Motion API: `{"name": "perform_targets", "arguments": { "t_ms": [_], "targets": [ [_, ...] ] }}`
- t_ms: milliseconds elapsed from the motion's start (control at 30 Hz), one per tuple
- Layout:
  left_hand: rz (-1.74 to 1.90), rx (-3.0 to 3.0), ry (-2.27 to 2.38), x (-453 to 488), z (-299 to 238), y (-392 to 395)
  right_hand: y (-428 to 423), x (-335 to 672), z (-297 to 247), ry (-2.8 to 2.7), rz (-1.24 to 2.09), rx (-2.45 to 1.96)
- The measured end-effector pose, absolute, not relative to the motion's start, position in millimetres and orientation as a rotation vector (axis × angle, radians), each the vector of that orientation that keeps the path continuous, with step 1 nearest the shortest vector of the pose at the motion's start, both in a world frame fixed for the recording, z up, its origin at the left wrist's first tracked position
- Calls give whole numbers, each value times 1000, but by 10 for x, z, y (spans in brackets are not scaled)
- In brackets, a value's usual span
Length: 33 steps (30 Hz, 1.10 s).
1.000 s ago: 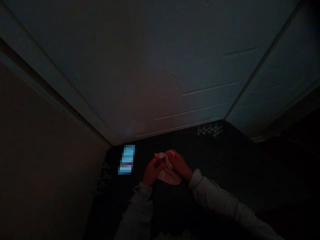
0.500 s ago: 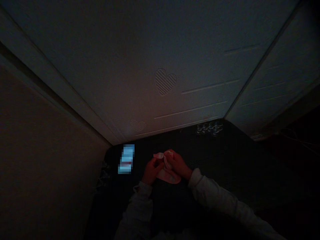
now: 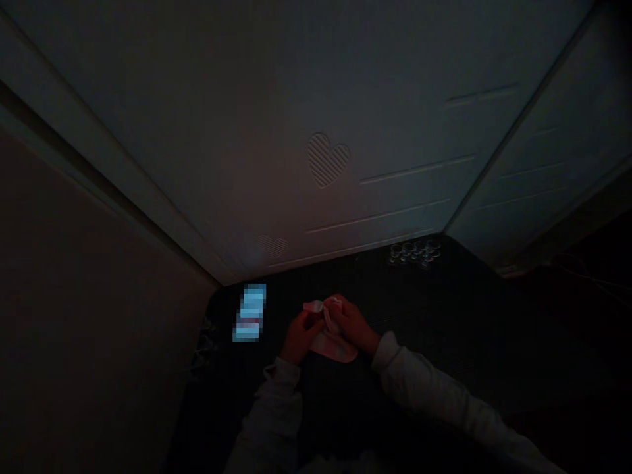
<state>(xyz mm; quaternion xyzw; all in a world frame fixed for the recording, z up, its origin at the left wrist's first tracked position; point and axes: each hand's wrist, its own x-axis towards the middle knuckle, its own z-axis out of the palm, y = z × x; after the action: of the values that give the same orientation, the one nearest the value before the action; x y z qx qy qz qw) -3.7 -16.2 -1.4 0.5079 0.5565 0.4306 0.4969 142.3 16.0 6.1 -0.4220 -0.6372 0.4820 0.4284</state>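
A pinkish cloth (image 3: 336,349) with paler patches is bunched between my two hands above the dark table. My left hand (image 3: 299,337) pinches its left side, thumb and fingers curled together. My right hand (image 3: 357,329) is closed around the upper right folds, its fingers partly hidden by the fabric. The lower part of the cloth hangs loose below both hands. Whether anything is wrapped inside the folds I cannot make out in this dim light.
Several small stemmed glasses (image 3: 415,251) stand at the back right of the dark table (image 3: 434,309). More faint glassware (image 3: 205,342) is at the left edge. A lit, blurred screen (image 3: 249,313) lies left of my hands. A white panel (image 3: 276,191) with heart reliefs rises behind.
Hands and cloth keep almost the same position. The view has shifted very slightly, and the light on the panel differs a little.
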Motion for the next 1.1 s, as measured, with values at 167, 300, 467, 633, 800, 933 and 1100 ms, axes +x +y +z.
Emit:
{"name": "perform_targets", "arguments": {
  "t_ms": [167,300,467,633,800,933,1100],
  "targets": [
    [1053,1222,1347,-41,-14,-164,150,1430,86,-1583,1230,-1030],
    [1050,1219,1380,-46,-9,-169,147,1434,97,-1579,1236,-1035],
    [1050,1241,1346,-36,-19,-165,157,1428,76,-1593,1227,-1047],
    [1051,1248,1345,-33,-19,-169,164,1417,48,-1585,1206,-1054],
    [1050,1227,1354,-34,-19,-172,159,1423,56,-1586,1218,-1049],
    [1038,1230,1358,-38,-16,-174,155,1428,70,-1609,1216,-1050],
    [1029,1251,1355,-36,-13,-177,151,1431,84,-1611,1220,-1032]
  ]
}}
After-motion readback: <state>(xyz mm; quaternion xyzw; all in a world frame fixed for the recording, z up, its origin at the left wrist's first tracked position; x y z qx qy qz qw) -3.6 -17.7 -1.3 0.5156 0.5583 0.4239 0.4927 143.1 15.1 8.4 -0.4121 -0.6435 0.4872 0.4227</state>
